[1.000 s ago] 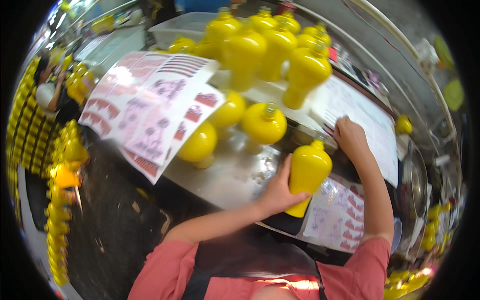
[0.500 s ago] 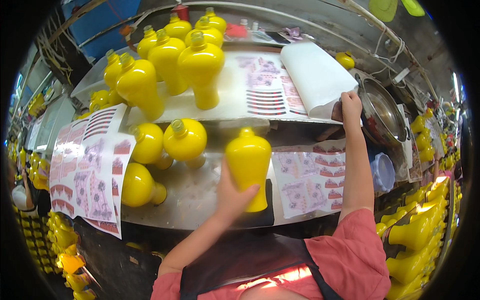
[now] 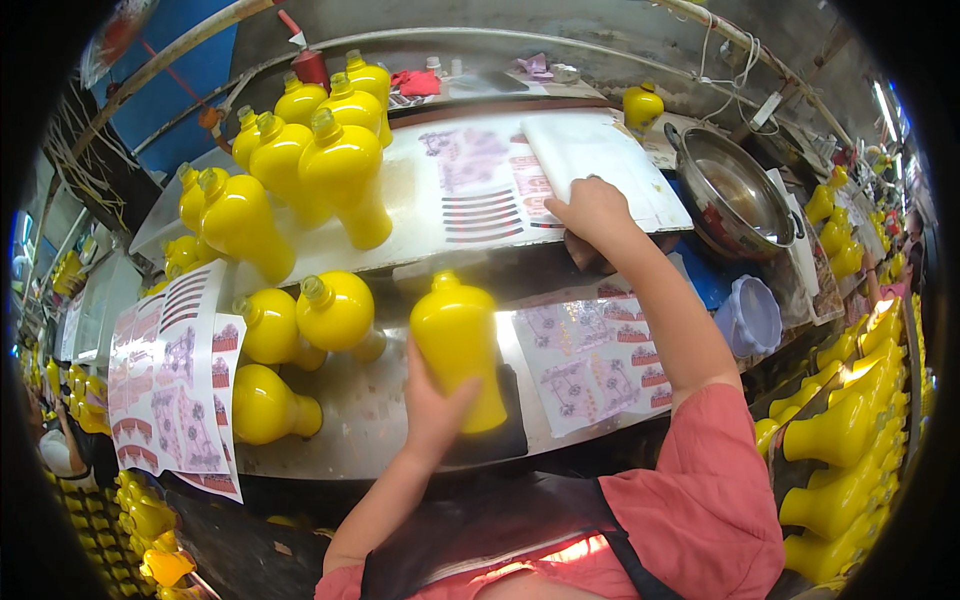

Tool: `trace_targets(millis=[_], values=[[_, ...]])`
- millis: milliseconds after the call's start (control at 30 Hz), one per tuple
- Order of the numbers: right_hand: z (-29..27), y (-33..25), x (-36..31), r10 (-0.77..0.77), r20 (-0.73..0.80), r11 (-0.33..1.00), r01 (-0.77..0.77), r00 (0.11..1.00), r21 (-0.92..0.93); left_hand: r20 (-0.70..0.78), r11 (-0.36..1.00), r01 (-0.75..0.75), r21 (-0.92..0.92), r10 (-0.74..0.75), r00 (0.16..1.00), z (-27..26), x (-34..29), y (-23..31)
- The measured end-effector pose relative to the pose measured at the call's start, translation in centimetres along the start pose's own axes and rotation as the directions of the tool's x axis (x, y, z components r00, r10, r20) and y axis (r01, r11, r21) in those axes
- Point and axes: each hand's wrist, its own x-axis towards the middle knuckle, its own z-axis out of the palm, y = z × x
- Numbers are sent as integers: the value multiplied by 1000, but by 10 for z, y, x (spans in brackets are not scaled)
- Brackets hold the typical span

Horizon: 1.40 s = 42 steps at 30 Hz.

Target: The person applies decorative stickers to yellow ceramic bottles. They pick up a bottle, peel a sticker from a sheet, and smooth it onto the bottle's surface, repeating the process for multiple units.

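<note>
My left hand (image 3: 436, 408) is closed round the lower side of a glossy yellow bottle (image 3: 452, 325) with a short neck, upright over the metal tabletop. Part of a dark mat (image 3: 510, 430) shows beneath it. My right hand (image 3: 597, 212) rests at the front edge of the raised white board, over a white paper sheet (image 3: 630, 180). Its fingers are curled, and what they hold, if anything, is hidden. A brownish patch shows below this hand; I cannot tell what it is. The sheet partly covers a printed decal sheet (image 3: 480, 205) with dark stripes and purple patterns.
Several yellow bottles (image 3: 343, 180) stand on the raised board, with others (image 3: 338, 312) on the metal table. Decal sheets lie on the right (image 3: 590, 365) and hang at the left (image 3: 170, 380). A large pan (image 3: 735, 190) and a lilac basin (image 3: 750, 318) are to the right.
My right hand has moved left from the white sheet's far right corner, and the lifted sheet now lies flatter. My left hand still holds the bottle. The whole view has shifted slightly.
</note>
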Motion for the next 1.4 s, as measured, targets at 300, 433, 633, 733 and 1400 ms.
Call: trace_targets(millis=[300, 433, 633, 733, 1400], values=[[-57, 96, 45, 104, -370, 989, -56, 923, 140, 11, 1000, 1, 5, -1, 1000, -2, -1, -2], [-106, 175, 26, 216, -571, 929, 14, 792, 370, 4, 999, 1, -51, -1, 1000, -2, -3, -2], [-169, 285, -52, 552, -449, 475, 177, 703, 862, 14, 999, 23, -25, -22, 1000, -3, -2, -3], [-180, 366, -72, 626, -535, 351, 408, 567, 843, -7, 997, 32, -72, -32, 999, 0, -5, 1], [-82, 319, -34, 511, -147, 315, -25, 847, 949, -6, 990, 68, -120, -70, 998, 2, -5, 5]])
